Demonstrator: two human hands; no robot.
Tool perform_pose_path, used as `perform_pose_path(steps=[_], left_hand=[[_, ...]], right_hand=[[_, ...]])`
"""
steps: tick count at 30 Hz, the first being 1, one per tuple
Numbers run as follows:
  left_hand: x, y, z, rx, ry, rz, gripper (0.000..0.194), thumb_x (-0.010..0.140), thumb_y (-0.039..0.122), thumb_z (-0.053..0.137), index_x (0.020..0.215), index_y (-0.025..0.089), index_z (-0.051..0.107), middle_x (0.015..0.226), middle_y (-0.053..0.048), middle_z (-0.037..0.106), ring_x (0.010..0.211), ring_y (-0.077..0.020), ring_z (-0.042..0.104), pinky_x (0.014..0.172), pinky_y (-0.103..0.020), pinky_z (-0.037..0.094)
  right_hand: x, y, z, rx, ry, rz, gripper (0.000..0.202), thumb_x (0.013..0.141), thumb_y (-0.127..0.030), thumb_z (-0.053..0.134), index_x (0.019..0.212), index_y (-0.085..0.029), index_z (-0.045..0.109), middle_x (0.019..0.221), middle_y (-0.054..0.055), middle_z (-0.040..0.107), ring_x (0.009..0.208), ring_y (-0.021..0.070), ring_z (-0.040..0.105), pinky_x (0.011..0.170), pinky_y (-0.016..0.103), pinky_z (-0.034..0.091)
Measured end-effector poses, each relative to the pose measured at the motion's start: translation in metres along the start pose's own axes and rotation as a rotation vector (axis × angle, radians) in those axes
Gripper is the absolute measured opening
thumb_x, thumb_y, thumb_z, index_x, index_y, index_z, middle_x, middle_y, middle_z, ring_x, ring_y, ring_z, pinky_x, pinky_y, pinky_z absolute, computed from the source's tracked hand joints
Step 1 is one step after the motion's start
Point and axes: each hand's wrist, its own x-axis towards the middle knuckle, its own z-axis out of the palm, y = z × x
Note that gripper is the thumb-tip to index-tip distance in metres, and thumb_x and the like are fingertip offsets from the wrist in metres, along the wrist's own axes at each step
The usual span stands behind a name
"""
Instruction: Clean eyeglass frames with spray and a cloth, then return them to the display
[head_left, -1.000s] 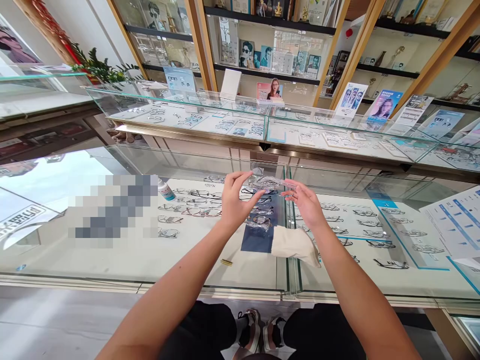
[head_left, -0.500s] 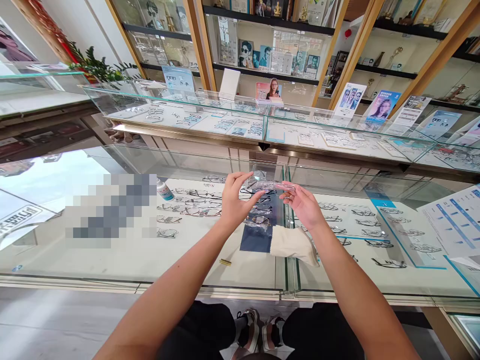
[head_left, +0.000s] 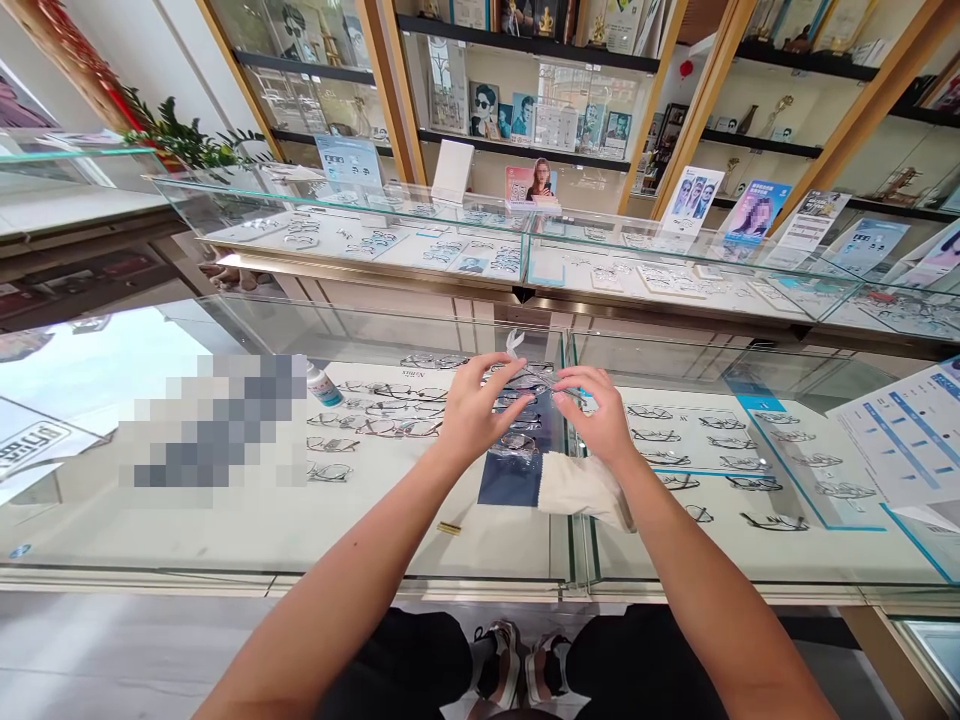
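Over the glass counter, a pair of clear eyeglasses [head_left: 538,379] is held up between my two hands. My left hand [head_left: 480,408] is closed on its left side, thumb and fingers pinching the edge. The right side is pinched by my right hand [head_left: 598,408], its fingers curled in closer to the lenses. A whitish see-through piece [head_left: 514,343] sticks up just beyond the left fingertips; what it is I cannot make out. Below the hands lie a dark blue cloth [head_left: 508,480] and a crumpled cream cloth [head_left: 581,486]. Glasses in clear wrapping [head_left: 517,443] rest on the blue one.
Inside the glass counter [head_left: 390,540] are rows of eyeglasses [head_left: 409,408]. On top stand a small white bottle [head_left: 322,384], a gold-coloured clip-like piece [head_left: 449,528] and a printed sheet [head_left: 904,430] at right. Another display case [head_left: 360,262] runs behind.
My right hand has turned and curled its fingers inward along the eyeglasses. The whitish piece now rises above them. My left hand keeps its pinch, and the view has shifted slightly.
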Motion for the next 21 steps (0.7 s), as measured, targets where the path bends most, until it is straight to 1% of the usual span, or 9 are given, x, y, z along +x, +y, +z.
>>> perform_pose_path(steps=[6, 10, 13, 15, 17, 18, 19, 21], left_hand=[[0.000, 0.002, 0.001, -0.018, -0.005, 0.074, 0.048, 0.095, 0.035, 0.077, 0.140, 0.027, 0.065, 0.129, -0.014, 0.068, 0.118, -0.0298, 0.068, 0.100, -0.045, 0.056], [0.000, 0.006, -0.001, -0.044, -0.058, 0.046, 0.047, 0.097, 0.038, 0.074, 0.141, 0.027, 0.063, 0.128, -0.015, 0.067, 0.118, -0.0301, 0.067, 0.102, -0.046, 0.055], [0.004, 0.004, -0.010, -0.120, -0.090, 0.015, 0.062, 0.093, 0.046, 0.076, 0.148, 0.025, 0.058, 0.130, -0.016, 0.064, 0.121, -0.0321, 0.065, 0.104, -0.048, 0.055], [0.008, -0.002, -0.019, -0.202, -0.044, -0.056, 0.065, 0.094, 0.047, 0.070, 0.152, 0.023, 0.054, 0.136, -0.017, 0.063, 0.126, -0.0330, 0.062, 0.107, -0.050, 0.053], [0.013, -0.011, -0.028, -0.301, -0.018, -0.178, 0.058, 0.098, 0.042, 0.059, 0.153, 0.023, 0.054, 0.144, -0.015, 0.063, 0.132, -0.0321, 0.059, 0.110, -0.051, 0.050], [0.015, -0.016, -0.033, -0.350, -0.045, -0.241, 0.054, 0.099, 0.038, 0.054, 0.151, 0.024, 0.056, 0.146, -0.013, 0.064, 0.135, -0.0314, 0.058, 0.113, -0.051, 0.048], [0.017, -0.020, -0.036, -0.399, -0.101, -0.295, 0.051, 0.100, 0.036, 0.050, 0.148, 0.025, 0.060, 0.147, -0.011, 0.065, 0.138, -0.0307, 0.056, 0.117, -0.051, 0.045], [0.020, -0.027, -0.040, -0.501, -0.265, -0.374, 0.045, 0.100, 0.035, 0.045, 0.136, 0.025, 0.070, 0.144, -0.008, 0.069, 0.140, -0.0302, 0.056, 0.122, -0.050, 0.041]], right_hand=[[0.001, 0.003, 0.000, 0.031, -0.050, -0.019, 0.012, 0.100, -0.037, 0.068, 0.095, -0.030, 0.077, 0.112, 0.005, 0.080, 0.112, 0.0282, 0.069, 0.106, 0.051, 0.047], [0.001, 0.005, -0.001, 0.089, -0.093, 0.027, 0.015, 0.101, -0.038, 0.067, 0.093, -0.029, 0.076, 0.111, 0.006, 0.079, 0.111, 0.0277, 0.067, 0.105, 0.050, 0.047], [0.002, 0.009, -0.003, 0.150, -0.099, 0.101, 0.017, 0.100, -0.040, 0.068, 0.090, -0.027, 0.075, 0.111, 0.007, 0.079, 0.113, 0.0276, 0.067, 0.104, 0.049, 0.047], [0.003, 0.011, -0.006, 0.201, -0.118, 0.147, 0.018, 0.099, -0.042, 0.070, 0.090, -0.027, 0.075, 0.111, 0.007, 0.079, 0.114, 0.0277, 0.068, 0.106, 0.049, 0.047], [0.004, 0.013, -0.010, 0.258, -0.172, 0.178, 0.020, 0.097, -0.045, 0.072, 0.090, -0.027, 0.076, 0.112, 0.007, 0.079, 0.114, 0.0278, 0.069, 0.108, 0.049, 0.047], [0.005, 0.013, -0.012, 0.286, -0.211, 0.188, 0.021, 0.097, -0.046, 0.073, 0.089, -0.027, 0.076, 0.113, 0.007, 0.079, 0.114, 0.0277, 0.069, 0.108, 0.048, 0.047], [0.005, 0.013, -0.015, 0.312, -0.257, 0.194, 0.022, 0.097, -0.047, 0.073, 0.089, -0.027, 0.076, 0.113, 0.007, 0.079, 0.114, 0.0276, 0.069, 0.108, 0.048, 0.048], [0.006, 0.012, -0.018, 0.359, -0.345, 0.198, 0.022, 0.097, -0.047, 0.073, 0.089, -0.026, 0.076, 0.113, 0.007, 0.078, 0.112, 0.0271, 0.069, 0.106, 0.047, 0.049]])
